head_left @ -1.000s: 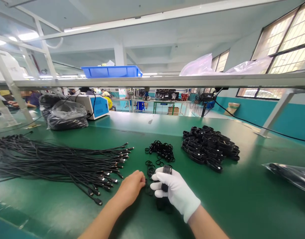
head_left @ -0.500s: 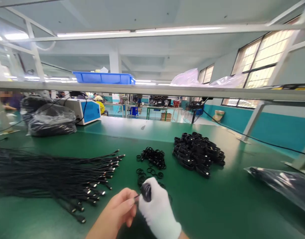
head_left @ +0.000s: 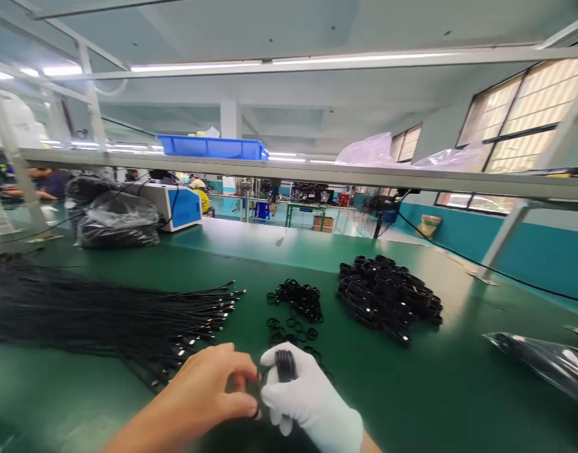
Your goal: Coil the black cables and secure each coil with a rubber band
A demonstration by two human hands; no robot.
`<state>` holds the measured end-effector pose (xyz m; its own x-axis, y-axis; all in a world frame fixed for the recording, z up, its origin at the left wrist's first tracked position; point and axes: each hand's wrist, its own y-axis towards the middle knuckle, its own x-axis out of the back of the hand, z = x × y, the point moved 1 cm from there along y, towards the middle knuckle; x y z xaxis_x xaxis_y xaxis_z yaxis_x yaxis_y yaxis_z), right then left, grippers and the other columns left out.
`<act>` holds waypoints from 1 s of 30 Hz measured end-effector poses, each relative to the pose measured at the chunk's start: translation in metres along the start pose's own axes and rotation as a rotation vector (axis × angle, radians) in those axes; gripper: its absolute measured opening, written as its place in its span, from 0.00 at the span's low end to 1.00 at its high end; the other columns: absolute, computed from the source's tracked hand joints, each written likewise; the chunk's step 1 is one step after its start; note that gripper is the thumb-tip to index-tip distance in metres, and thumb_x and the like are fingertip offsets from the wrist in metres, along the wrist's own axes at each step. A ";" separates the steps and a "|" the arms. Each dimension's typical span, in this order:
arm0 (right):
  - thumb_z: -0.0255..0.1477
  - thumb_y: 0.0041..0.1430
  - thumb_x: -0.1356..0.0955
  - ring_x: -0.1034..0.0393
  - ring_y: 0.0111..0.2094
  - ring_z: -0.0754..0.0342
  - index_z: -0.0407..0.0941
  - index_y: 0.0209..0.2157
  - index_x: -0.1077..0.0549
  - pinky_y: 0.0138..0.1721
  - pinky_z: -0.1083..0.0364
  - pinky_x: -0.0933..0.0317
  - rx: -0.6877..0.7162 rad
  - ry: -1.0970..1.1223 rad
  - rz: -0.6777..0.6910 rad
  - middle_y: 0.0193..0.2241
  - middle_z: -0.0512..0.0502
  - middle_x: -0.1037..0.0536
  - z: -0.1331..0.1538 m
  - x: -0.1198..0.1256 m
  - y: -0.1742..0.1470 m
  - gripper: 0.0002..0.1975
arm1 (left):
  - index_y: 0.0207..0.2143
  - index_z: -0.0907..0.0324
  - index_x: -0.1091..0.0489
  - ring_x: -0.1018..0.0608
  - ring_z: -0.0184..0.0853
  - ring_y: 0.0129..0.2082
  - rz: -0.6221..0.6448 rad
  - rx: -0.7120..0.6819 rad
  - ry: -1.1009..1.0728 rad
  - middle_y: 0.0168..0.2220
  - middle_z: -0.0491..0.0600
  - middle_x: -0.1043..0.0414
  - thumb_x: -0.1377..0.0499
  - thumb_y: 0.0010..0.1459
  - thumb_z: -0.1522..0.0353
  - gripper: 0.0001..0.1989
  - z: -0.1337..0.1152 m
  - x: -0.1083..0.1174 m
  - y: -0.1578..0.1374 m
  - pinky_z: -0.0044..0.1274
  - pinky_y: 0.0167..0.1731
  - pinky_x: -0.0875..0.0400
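My right hand (head_left: 312, 396), in a white glove, is closed around a coiled black cable (head_left: 285, 366), whose stacked loops show between thumb and fingers. Just left of it is my bare left hand (head_left: 213, 384), thumb and fingers parted in a curve facing the coil. Small dark bits show at its fingertips; what they are I cannot make out. Beyond the hands lies a pile of small black rings (head_left: 299, 299), with more loose rings running down behind the glove. Long straight black cables (head_left: 128, 314) with metal-tipped plugs spread over the left side.
Coiled black cables (head_left: 387, 296) are heaped on the green table (head_left: 411, 396) at right. A clear bag (head_left: 543, 362) lies at the right edge. Farther back left stand a plastic-wrapped bundle (head_left: 119, 220) and a blue-white machine (head_left: 182, 207). An overhead shelf (head_left: 307, 168) carries a blue tray (head_left: 213, 148).
The left thumb and fingers, pinched on a thin dark strand beside the coil before, have spread apart. The glove has turned, showing more of the coil. The view has shifted slightly left.
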<state>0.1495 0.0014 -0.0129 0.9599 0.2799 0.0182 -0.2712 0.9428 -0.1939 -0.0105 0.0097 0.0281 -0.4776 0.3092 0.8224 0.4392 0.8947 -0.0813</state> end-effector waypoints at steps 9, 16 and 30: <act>0.25 0.35 0.31 0.39 0.14 0.59 0.40 0.63 0.63 0.12 0.61 0.48 -0.124 -0.091 0.132 0.23 0.51 0.28 -0.034 -0.004 0.008 0.55 | 0.47 0.51 0.33 0.31 0.37 0.42 0.078 -0.074 -0.250 0.43 0.47 0.35 0.40 0.44 0.70 0.24 0.003 -0.020 -0.008 0.26 0.44 0.38; 0.22 0.36 0.30 0.32 0.37 0.50 0.43 0.63 0.57 0.37 0.54 0.37 0.221 -0.222 0.024 0.37 0.45 0.26 -0.036 -0.007 0.004 0.52 | 0.33 0.58 0.28 0.30 0.40 0.30 0.237 0.017 -0.115 0.31 0.48 0.32 0.35 0.36 0.62 0.18 0.006 -0.021 0.011 0.25 0.27 0.38; 0.17 0.31 0.38 0.48 0.14 0.65 0.46 0.30 0.41 0.14 0.63 0.54 -0.052 0.097 0.162 0.16 0.62 0.42 -0.008 -0.003 -0.002 0.19 | 0.28 0.54 0.28 0.28 0.39 0.32 -0.247 0.060 -0.013 0.29 0.50 0.27 0.52 0.59 0.64 0.14 0.004 -0.050 -0.030 0.26 0.32 0.38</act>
<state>0.1476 -0.0028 -0.0207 0.9069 0.4062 -0.1117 -0.4213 0.8755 -0.2367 -0.0027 -0.0312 -0.0122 -0.5747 0.0829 0.8142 0.2620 0.9611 0.0870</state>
